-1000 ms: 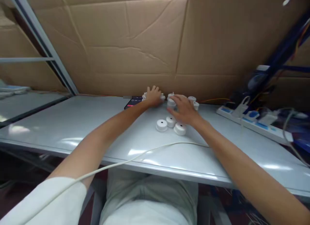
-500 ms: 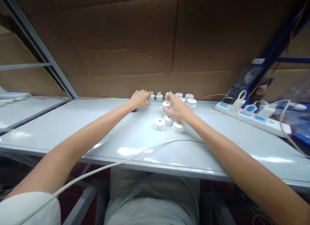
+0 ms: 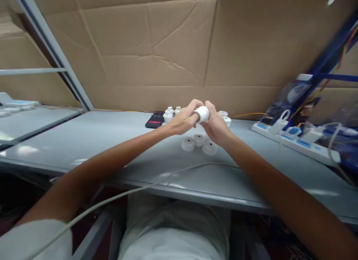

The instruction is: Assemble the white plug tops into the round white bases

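Note:
A white round plastic piece (image 3: 202, 113) is held up above the table between both hands. My left hand (image 3: 186, 118) grips it from the left, fingers closed around its side. From the right, my right hand (image 3: 214, 122) pinches the same piece with the thumb on top. Below the hands, several white round caps (image 3: 188, 144), each with a dark centre hole, sit on the table. More white round caps (image 3: 226, 120) show just behind my right hand. Left of my left hand stand several white pieces with knobbed tops (image 3: 168, 116).
A dark phone (image 3: 154, 119) lies beside the knobbed pieces. A white power strip (image 3: 296, 140) with plugs is on the right of the grey table (image 3: 97, 140). A pale cable (image 3: 156, 182) crosses the front edge, and a cardboard wall (image 3: 156, 66) closes the back.
My hands have come together and lifted a white round piece between them. The left hand moved right, uncovering the phone; the knobbed row at the back looks rearranged and partly hidden.

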The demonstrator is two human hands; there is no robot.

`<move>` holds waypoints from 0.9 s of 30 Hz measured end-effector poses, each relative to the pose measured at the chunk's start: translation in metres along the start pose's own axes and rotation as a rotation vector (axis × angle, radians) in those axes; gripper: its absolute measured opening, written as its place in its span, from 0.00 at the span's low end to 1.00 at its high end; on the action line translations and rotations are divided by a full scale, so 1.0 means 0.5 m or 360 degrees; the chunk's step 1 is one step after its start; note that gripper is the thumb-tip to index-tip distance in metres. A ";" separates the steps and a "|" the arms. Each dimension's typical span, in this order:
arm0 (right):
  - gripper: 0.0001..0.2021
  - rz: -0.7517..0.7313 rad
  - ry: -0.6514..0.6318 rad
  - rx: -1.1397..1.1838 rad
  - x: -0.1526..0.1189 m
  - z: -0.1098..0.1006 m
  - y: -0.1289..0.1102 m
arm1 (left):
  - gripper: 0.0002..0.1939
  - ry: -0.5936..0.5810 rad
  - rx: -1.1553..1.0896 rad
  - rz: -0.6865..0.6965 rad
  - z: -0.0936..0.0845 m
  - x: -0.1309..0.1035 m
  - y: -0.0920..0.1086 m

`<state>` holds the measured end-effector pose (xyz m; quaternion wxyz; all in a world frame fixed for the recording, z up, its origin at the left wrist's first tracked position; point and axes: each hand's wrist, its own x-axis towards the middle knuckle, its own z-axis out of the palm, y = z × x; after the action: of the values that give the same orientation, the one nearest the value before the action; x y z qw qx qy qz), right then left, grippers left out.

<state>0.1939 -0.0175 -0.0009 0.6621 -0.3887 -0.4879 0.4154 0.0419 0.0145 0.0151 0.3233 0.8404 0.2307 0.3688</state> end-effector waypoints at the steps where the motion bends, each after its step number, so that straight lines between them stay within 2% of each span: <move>1: 0.28 -0.0036 0.0019 0.0043 -0.003 0.002 -0.007 | 0.15 0.0055 -0.0031 0.0003 0.007 -0.007 0.014; 4: 0.30 -0.0078 0.0119 0.0068 -0.013 0.003 -0.024 | 0.19 0.0129 0.0161 0.0113 0.010 -0.025 0.040; 6: 0.30 0.0035 0.0024 -0.0003 -0.021 0.004 -0.031 | 0.21 0.0124 0.0354 0.0150 0.005 -0.030 0.048; 8: 0.30 0.0194 -0.0138 -0.0116 -0.030 0.005 -0.036 | 0.18 0.0112 0.0439 0.0117 0.001 -0.029 0.052; 10: 0.30 0.0272 -0.0183 -0.0183 -0.038 0.004 -0.039 | 0.15 0.0126 0.0331 0.0042 -0.002 -0.024 0.055; 11: 0.29 0.0229 -0.0149 -0.0215 -0.042 0.002 -0.041 | 0.15 0.0142 0.0182 -0.0033 -0.004 -0.022 0.056; 13: 0.24 -0.0112 -0.0121 -0.0442 -0.045 -0.007 -0.044 | 0.16 0.0160 -0.0262 -0.0289 -0.011 -0.015 0.055; 16: 0.08 -0.1058 -0.0230 -0.1170 -0.039 -0.031 -0.045 | 0.18 0.0140 -0.0930 -0.0671 -0.032 -0.006 0.040; 17: 0.07 -0.1318 -0.0242 -0.1385 -0.034 -0.039 -0.041 | 0.17 0.0168 -0.1059 -0.0719 -0.042 -0.003 0.029; 19: 0.13 -0.1523 -0.0199 -0.1591 -0.022 -0.052 -0.026 | 0.13 0.0302 -0.1128 -0.0710 -0.063 0.001 -0.001; 21: 0.15 -0.1410 -0.0228 -0.1618 -0.010 -0.057 -0.002 | 0.13 0.0458 -0.0981 -0.0601 -0.080 0.002 -0.038; 23: 0.19 -0.1144 -0.0391 -0.1644 -0.004 -0.055 0.024 | 0.21 0.0486 -0.0612 -0.0517 -0.089 0.002 -0.075; 24: 0.20 -0.0986 -0.0507 -0.1681 -0.004 -0.053 0.035 | 0.23 0.0425 -0.0372 -0.0457 -0.090 0.001 -0.090; 27: 0.19 -0.0562 -0.0829 -0.1806 -0.012 -0.049 0.053 | 0.19 0.0237 0.0406 -0.0340 -0.082 0.003 -0.122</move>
<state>0.2119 -0.0162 -0.0327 0.2721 -0.4786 -0.8327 0.0588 0.0023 0.0725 -0.0066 0.2333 0.8158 0.3867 0.3612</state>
